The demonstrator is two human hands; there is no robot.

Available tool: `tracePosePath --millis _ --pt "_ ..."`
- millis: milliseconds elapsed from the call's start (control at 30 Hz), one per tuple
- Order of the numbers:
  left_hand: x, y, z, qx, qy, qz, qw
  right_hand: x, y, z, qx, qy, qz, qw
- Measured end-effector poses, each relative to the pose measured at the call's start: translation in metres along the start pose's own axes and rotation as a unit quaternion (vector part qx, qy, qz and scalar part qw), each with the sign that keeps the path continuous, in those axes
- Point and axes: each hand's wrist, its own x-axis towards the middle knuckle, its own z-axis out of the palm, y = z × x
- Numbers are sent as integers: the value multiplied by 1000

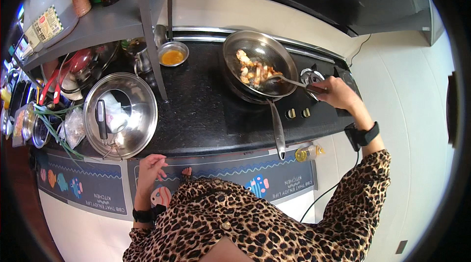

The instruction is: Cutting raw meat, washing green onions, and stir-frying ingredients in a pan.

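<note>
My right hand (336, 92) is closed on the dark handle of a metal spatula (290, 81), whose head rests among browned pieces of food (254, 70) in a steel wok (279, 56). The wok sits over the left part of the gas hob (243, 118), its long metal handle (278, 129) pointing towards me. My left hand (151, 170) hangs near the counter's front edge, fingers loosely bent, holding nothing. Beside it on the counter lies a large glass lid (143, 126) with a black-handled utensil on top.
A steel bowl of orange-yellow liquid (172, 57) stands left of the wok. A grey shelf (106, 19) with bottles rises at the left, over pans, green onions (55, 129) and plastic bags. The range hood (323, 0) overhangs the back. An oil bottle (308, 153) stands below the counter's front edge.
</note>
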Motion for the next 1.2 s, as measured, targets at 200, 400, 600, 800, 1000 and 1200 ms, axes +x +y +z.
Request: tracePosePath --millis 200,400,600,800,1000,1200 --pt "-16 -5 -9 -6 38 -9 999 49 15 36 109 142 -5 984" --pt "-25 -11 -17 -29 59 -14 998 89 -11 37 216 127 112 962" --pt "-25 -14 -17 -38 57 -9 998 92 3 79 204 173 -49 962" --pt "-18 -8 -12 -6 47 -7 999 67 -7 87 73 192 -125 971" --pt "-4 -10 -9 -14 14 -1 1000 8 23 52 -142 161 -89 973" --pt "-2 -9 -7 -11 11 -7 1000 -25 25 20 -84 153 -30 984"
